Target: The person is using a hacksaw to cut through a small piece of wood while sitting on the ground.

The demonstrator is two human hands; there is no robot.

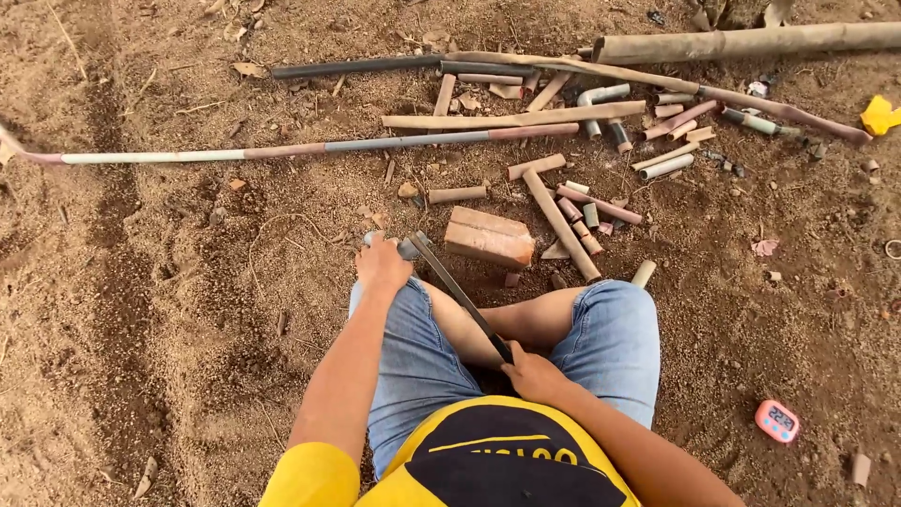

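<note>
**Seated on bare earth, both hands on a hacksaw and a short pipe**

Head view: the person sits on dry brown soil in blue denim shorts (413, 347) and a yellow and black shirt (507, 460), knees spread. The left hand (383, 265) reaches past the left knee and presses down on a short grey pipe piece (405, 248), its fingers curled over the pipe's near end so that most of the pipe is hidden. The right hand (531, 372) is closed around the handle of a dark metal hacksaw (458, 291), low between the thighs. The saw's long frame runs up and to the left from that hand, and its far end lies across the grey pipe just beside the left hand.

Just beyond the pipe, a reddish clay brick (490, 237) lies flat on the ground. Behind it, a scatter of short cut pipe offcuts (587, 211), dusty brown and grey, spreads over the soil. A long thin pipe, part white and part rust-coloured (282, 150), stretches across the ground further out, with a long black pipe (357, 67) beyond it and a thick tan pipe (751, 41) at the top right. A small pink digital timer (777, 422) lies on the soil to the person's right, well apart from the hands.
</note>
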